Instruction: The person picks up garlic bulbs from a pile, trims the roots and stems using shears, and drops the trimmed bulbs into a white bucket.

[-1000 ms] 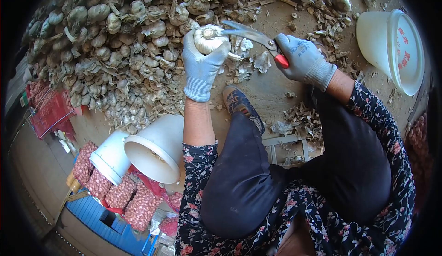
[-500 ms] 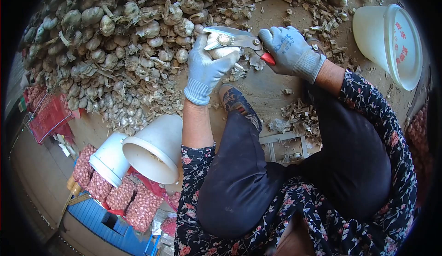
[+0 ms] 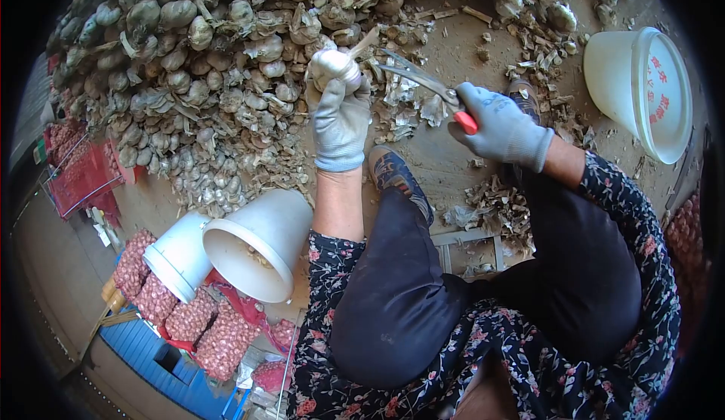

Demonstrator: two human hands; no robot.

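Note:
My left hand (image 3: 340, 121), in a grey glove, grips a whitish garlic bulb (image 3: 335, 66) whose stem points up and to the right. In my gloved right hand (image 3: 502, 124) are red-handled shears (image 3: 423, 80). Their blades point left toward the bulb's stem, apart from it, and look slightly parted. Behind both hands lies a large heap of garlic bulbs (image 3: 219, 65) with dry stems.
A white bucket with red writing (image 3: 619, 84) lies tipped at the right. Two more tubs (image 3: 260, 231) (image 3: 180, 257) stand at the lower left, near red net sacks of garlic (image 3: 226, 341). Dry husks (image 3: 498, 208) litter the floor between my feet.
The shears have moved away from the bulb, to the right and slightly down. My left hand has turned the bulb, so its stem now points up and right.

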